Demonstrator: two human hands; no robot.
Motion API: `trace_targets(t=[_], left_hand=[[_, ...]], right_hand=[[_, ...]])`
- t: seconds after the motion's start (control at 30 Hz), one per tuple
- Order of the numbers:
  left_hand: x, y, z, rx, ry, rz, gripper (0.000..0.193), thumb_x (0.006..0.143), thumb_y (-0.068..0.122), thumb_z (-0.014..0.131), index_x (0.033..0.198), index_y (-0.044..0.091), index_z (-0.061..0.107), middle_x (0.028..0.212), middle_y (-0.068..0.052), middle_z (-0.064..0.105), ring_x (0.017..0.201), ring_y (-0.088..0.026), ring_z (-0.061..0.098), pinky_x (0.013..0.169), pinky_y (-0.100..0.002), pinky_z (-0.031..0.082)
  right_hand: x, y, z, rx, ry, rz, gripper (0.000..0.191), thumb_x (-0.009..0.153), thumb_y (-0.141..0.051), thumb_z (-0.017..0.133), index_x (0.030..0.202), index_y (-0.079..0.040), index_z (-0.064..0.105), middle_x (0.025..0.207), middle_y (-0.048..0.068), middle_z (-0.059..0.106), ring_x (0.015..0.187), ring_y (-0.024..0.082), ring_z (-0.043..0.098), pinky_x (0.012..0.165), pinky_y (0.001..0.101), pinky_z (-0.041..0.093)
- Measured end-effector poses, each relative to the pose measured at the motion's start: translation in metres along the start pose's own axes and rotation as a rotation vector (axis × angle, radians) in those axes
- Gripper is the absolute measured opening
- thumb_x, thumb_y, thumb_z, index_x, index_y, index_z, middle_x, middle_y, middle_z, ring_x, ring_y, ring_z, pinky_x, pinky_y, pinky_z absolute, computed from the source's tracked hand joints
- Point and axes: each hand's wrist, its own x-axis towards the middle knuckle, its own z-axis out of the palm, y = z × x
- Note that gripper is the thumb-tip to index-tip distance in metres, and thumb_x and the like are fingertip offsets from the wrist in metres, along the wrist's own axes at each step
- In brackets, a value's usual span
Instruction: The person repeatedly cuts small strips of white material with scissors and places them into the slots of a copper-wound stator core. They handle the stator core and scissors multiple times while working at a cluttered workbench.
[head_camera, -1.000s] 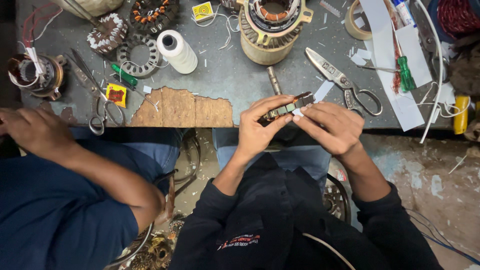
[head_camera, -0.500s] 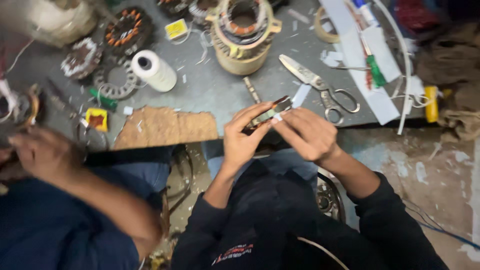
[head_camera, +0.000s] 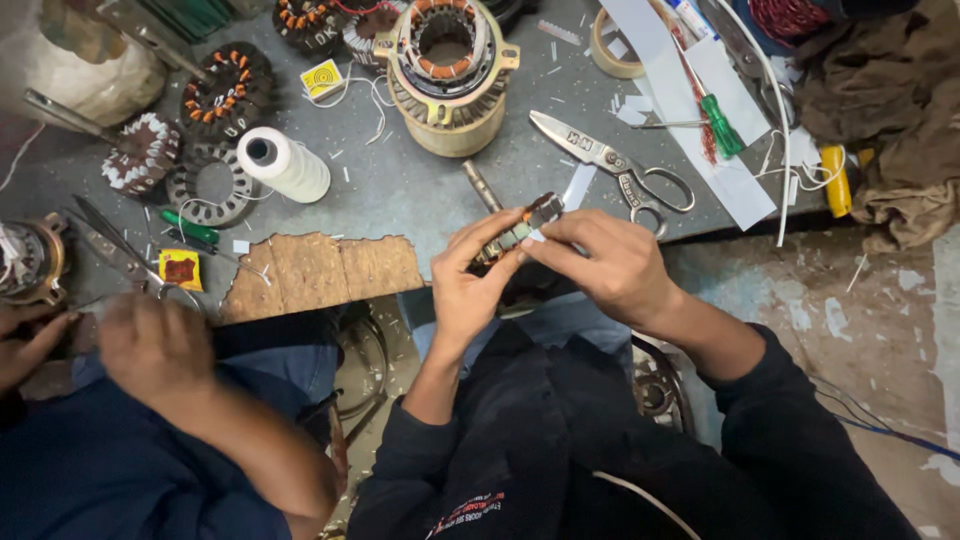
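Mid-work: left hand (head_camera: 468, 290) and right hand (head_camera: 610, 262) pinch a small stator (head_camera: 515, 230) over the table (head_camera: 420, 190) edge, fingers pressed on it. A white strip at its end looks partly inserted, probably. Beyond: scissors (head_camera: 610, 165), larger stator (head_camera: 447, 70) unfinished.

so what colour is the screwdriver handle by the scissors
Green; the screwdriver handle shows best in the head view, lying up and right of the scissors.

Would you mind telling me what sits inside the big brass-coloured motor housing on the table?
Inside the motor housing a ring of copper-coloured windings lines the wall around a dark, open centre. The bottom of that hollow is in shadow, so anything lying there cannot be seen.
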Motion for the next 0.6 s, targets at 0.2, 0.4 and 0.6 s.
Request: trace_targets(t=[0.2, 0.4, 0.6], left_hand=[[-0.004, 0.006, 0.0, 0.048, -0.021, 0.039, 0.042, 0.083, 0.0, 0.082, 0.123, 0.006, 0.073, 0.128, -0.01, 0.074, 0.122, -0.025, 0.069, 0.109, -0.036, 0.049], [-0.008, 0.006, 0.005, 0.076, -0.013, 0.067, 0.042, 0.084, 0.001, 0.081, 0.125, 0.005, 0.071, 0.129, -0.01, 0.073, 0.123, -0.025, 0.069, 0.11, -0.037, 0.049], [-0.008, -0.001, -0.005, 0.087, -0.05, 0.137, 0.043, 0.084, 0.007, 0.086, 0.125, 0.007, 0.071, 0.129, -0.009, 0.073, 0.123, -0.026, 0.07, 0.11, -0.037, 0.048]], right_hand=[[0.001, -0.002, -0.003, 0.059, 0.009, 0.059, 0.026, 0.079, -0.005, 0.077, 0.106, -0.006, 0.078, 0.095, 0.007, 0.071, 0.085, 0.025, 0.07, 0.067, 0.0342, 0.055], [-0.007, -0.004, -0.009, -0.028, -0.011, 0.007, 0.03, 0.079, -0.005, 0.075, 0.109, -0.005, 0.076, 0.102, 0.009, 0.072, 0.093, 0.027, 0.072, 0.076, 0.0343, 0.058], [-0.016, 0.0, 0.015, -0.069, 0.093, -0.006, 0.029, 0.082, 0.0, 0.079, 0.111, -0.004, 0.076, 0.108, 0.011, 0.072, 0.102, 0.031, 0.071, 0.095, 0.0435, 0.061]])
